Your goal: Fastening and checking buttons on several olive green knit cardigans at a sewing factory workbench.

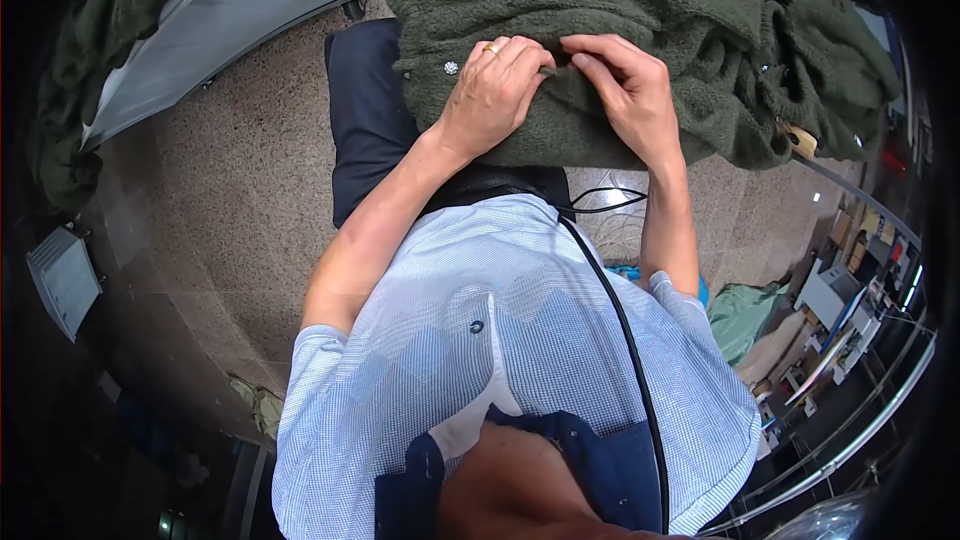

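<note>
A dark green knitted garment [600,10] lies bunched across my lap and over the surface in front of me. A sparkly round button [450,68] shows on it, left of my hands. My left hand [490,95], with a gold ring, is closed and pinches a fold of the knit between thumb and fingers. Close by on the right, my right hand [632,100] has its thumb and forefinger brought together at a dark fold of the same garment. Whatever lies between those fingertips is too small to make out.
At the upper left, more green knitwear [120,10] hangs over a grey-white bin [230,25]. A wooden-handled tool [800,140] sits by the garment's right edge. A black cord [625,330] runs down my shirt. Tools and boxes crowd a rack [840,290] at right.
</note>
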The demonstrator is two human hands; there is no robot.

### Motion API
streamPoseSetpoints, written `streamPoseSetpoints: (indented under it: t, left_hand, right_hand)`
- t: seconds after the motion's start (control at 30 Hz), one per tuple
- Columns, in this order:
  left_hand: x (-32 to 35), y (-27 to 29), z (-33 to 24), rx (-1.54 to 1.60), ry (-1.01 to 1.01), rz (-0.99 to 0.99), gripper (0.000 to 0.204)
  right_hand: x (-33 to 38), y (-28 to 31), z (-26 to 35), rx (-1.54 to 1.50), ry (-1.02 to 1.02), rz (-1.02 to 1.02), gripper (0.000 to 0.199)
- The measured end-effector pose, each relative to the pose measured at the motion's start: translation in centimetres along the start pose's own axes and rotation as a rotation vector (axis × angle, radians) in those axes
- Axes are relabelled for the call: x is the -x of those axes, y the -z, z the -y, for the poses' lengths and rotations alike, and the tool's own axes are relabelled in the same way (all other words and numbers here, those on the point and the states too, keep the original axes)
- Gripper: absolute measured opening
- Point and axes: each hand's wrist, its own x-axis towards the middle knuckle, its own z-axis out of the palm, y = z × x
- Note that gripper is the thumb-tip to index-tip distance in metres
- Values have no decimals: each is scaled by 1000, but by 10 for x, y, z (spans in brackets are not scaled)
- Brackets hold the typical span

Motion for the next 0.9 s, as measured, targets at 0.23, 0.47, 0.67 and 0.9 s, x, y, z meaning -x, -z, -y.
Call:
streamPoseSetpoints:
  t: [0.23,0.47,0.67,0.9]
  left_hand:
    - [-1,-5,2,-61,-2,-25,24]
    - [-3,-3,-2,-20,30,-4,22]
    - [-1,-1,2,42,17,-77,28]
    - [0,-3,2,94,-15,-77,32]
  right_hand:
    - [-22,-13,-16,501,299,3,39]
    - [-45,-9,-28,679,381,46,31]
    - [-31,5,-20,285,275,129,17]
    - [-10,-1,-18,63,-159,265,17]
